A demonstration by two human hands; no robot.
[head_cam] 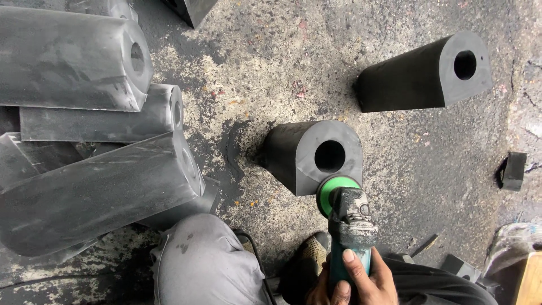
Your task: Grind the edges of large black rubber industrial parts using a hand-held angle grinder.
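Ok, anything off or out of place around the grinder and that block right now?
Mostly tidy. The pile of rubber blocks at left lies askew, pieces overlapping at angles. A small black offcut sits alone at right. The hand holds the angle grinder against the near block; no damage visible.

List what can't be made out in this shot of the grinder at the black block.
- Head view: the grinding disc, hidden behind the green guard and the angle grinder body.
- Whether the disc touches the black rubber block: the contact point is covered.
- The hands: cut off by the bottom edge, overlapping, so left and right cannot be separated.
- The stacked blocks: cut off by the left edge.
- The block's hole: too dark to see its depth.
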